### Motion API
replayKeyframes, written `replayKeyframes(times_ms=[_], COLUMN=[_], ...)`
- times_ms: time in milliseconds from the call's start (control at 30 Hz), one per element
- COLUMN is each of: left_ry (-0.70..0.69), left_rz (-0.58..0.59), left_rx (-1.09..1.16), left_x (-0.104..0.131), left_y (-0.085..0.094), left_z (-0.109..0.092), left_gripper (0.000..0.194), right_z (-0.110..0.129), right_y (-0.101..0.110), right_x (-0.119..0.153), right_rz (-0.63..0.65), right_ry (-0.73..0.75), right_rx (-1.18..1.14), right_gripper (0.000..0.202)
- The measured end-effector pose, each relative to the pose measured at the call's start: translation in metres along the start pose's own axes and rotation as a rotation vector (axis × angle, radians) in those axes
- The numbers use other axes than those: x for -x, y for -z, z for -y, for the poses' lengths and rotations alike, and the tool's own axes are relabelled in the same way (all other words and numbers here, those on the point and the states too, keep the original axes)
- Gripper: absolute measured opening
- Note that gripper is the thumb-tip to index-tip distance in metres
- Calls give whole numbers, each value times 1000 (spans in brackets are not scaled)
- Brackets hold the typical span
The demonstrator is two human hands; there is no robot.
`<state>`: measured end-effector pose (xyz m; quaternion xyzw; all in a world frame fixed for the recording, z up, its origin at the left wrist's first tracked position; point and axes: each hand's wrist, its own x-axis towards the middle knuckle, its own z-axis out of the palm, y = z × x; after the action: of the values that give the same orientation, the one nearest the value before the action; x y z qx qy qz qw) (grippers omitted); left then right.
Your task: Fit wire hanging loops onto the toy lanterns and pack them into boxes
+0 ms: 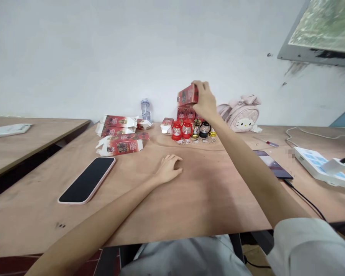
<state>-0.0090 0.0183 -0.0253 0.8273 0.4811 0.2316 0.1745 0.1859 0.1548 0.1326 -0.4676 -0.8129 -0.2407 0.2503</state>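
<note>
My right hand (205, 100) is closed around one end of a small red printed box (186, 96), raised above more red boxes (185, 114) by the wall. Resting on the table in front of me, my left hand (169, 169) has its fingers loosely spread and holds nothing. Beyond it stands a row of miniature lanterns: red ones (176, 130), a gold one (196, 128) and a black one (205, 129), with small metal rings in front. A white-ended red box (167, 125) lies left of the lanterns.
Opened, flattened red boxes (123, 147) lie at the left, near a clear bottle (145, 110). A pink-edged phone (87, 180) is at front left. To the right are a pink cat-faced bag (243, 116), a screwdriver (266, 142), another phone (273, 165) and a power strip (322, 166) with cables.
</note>
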Motion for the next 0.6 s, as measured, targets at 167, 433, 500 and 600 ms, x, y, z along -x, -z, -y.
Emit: replayKeyframes(times_ms=[167,433,500,600], left_ry=[7,0,-6,-18], left_rz=[15,15,14,14], left_rx=[-5,-2,-7,-11], left_x=[1,1,1,1], left_y=[-1,-4,-4,-5], left_z=[-1,-1,-1,0], left_gripper=[26,21,19,19], right_z=[1,5,12,26], right_y=[-41,-81,-88,-98], right_x=[-54,-82,-88,-97], right_rz=[227,392,417,516], right_ry=[-260,-279,-262,-266], right_rx=[47,104,113,153], right_gripper=[66,82,87,81])
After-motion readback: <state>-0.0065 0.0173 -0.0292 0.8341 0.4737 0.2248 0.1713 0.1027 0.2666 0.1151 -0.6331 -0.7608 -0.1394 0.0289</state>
